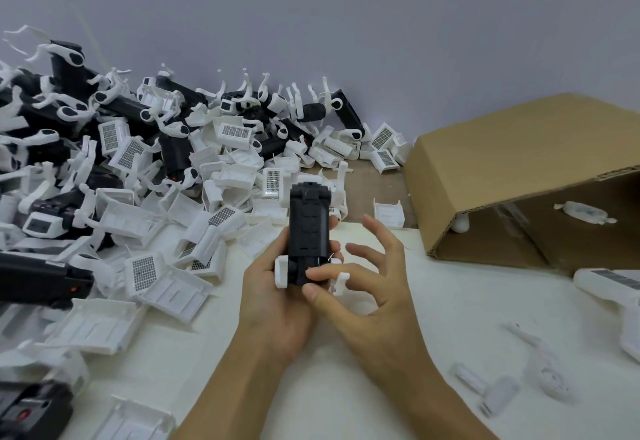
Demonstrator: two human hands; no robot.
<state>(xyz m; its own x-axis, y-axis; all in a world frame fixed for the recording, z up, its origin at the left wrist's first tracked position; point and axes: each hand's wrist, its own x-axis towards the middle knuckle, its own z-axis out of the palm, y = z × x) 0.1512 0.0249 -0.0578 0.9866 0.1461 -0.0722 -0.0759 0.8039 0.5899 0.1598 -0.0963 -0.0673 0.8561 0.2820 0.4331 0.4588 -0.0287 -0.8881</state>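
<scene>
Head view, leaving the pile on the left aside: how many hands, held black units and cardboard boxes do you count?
hands: 2, the left hand and the right hand
black unit, held in both hands: 1
cardboard box: 1
total: 4

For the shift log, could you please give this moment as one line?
left hand: holds black housing | right hand: pinches its near end

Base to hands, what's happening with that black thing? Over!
Left hand grips long black plastic body. Right hand pinches its near end. White plastic parts heaped left, brown cardboard box right, neither blocking.
</scene>
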